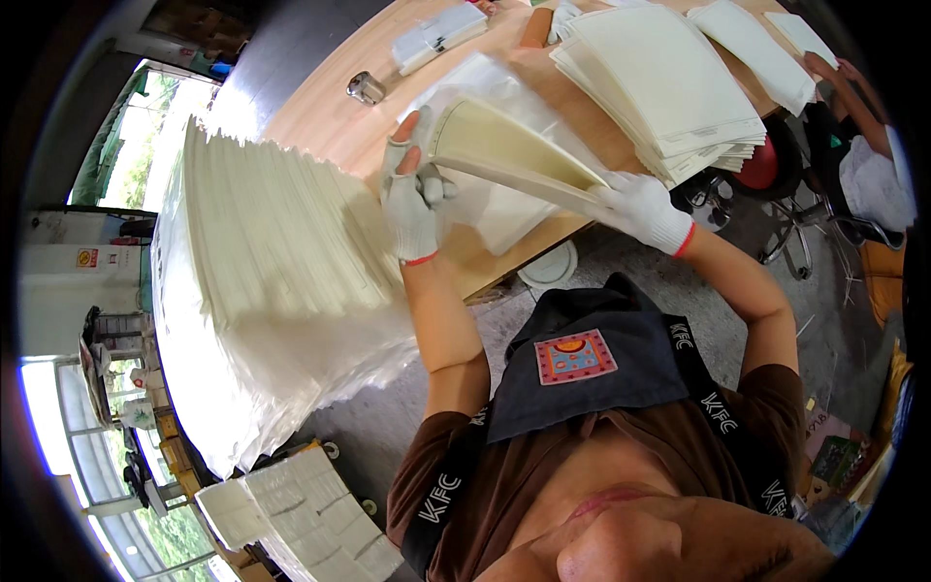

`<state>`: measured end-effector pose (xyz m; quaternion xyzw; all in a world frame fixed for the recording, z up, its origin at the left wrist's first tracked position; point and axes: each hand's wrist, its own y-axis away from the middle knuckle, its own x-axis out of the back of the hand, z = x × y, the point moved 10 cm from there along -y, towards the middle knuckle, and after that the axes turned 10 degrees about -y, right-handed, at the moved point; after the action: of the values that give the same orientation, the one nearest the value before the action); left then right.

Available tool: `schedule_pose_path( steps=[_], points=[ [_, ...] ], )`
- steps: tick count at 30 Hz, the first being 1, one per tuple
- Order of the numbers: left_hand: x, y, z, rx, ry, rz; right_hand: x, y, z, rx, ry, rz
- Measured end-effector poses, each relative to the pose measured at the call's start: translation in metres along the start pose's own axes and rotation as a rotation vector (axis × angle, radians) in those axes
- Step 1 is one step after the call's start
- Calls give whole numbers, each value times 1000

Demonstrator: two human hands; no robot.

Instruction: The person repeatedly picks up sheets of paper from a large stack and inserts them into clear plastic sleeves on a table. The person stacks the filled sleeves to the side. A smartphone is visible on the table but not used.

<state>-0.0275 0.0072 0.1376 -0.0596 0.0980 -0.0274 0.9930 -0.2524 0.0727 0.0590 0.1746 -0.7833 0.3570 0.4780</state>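
Cream paper sheets point(519, 145), a bundle bowed open along its upper side, are held above the table between my two hands. My left hand point(412, 194), in a white glove with bare thumb and forefinger tips, is at the bundle's left end; its lower fingers curl under that edge. At the opposite end, my right hand point(645, 209) grips the sheets in a white glove with a red cuff edge. Beneath the bundle, a clear plastic sheet or bag point(499, 228) lies on the wooden table point(320, 112).
A tall stack of cream sheets point(281, 223) in clear plastic stands left of my arm. Flat piles of sheets point(669, 78) lie at right. A metal cylinder point(366, 88) and a wrapped pack point(438, 37) sit farther back. Another person point(873, 165) works at far right.
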Motion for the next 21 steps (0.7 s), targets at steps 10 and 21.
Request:
schedule_pose_path(
  steps=[10,21],
  points=[
    [-97,69,-48,-254,-1071,-485,-29,-15,13,-231,-167,-204],
    [20,-14,-84,-116,-157,177,-22,57,9,-212,1,-565]
  ],
)
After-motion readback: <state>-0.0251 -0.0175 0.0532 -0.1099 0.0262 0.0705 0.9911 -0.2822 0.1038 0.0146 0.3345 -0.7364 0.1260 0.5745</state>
